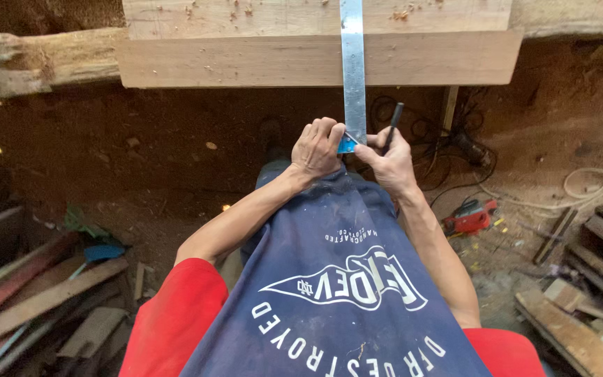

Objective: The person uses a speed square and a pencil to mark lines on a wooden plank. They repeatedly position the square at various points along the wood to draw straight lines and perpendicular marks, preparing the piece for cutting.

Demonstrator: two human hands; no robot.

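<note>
Between the two hands sits the blue stock of a try square, pressed against the near edge of the work. One is the left hand, curled narrow, fingers folded over the stock from its side. Just beside it, touching the stock from the other side, the right hand is also closed up, thumb and forefinger pinching at the base of the blade while the remaining fingers hold a dark pencil that sticks up and away from the knuckles.

Ahead of both hands the square's steel blade runs straight outward, crossing a pale wooden board that lies crosswise, and on over a second plank stacked on top of it. Small chips are scattered on that upper surface.

Off to the side of the right hand, well apart on the dirt floor, lies a red power tool with dark cables coiled near it, and beyond that loose planks. Out past the left hand, more scrap boards lie in a heap.
</note>
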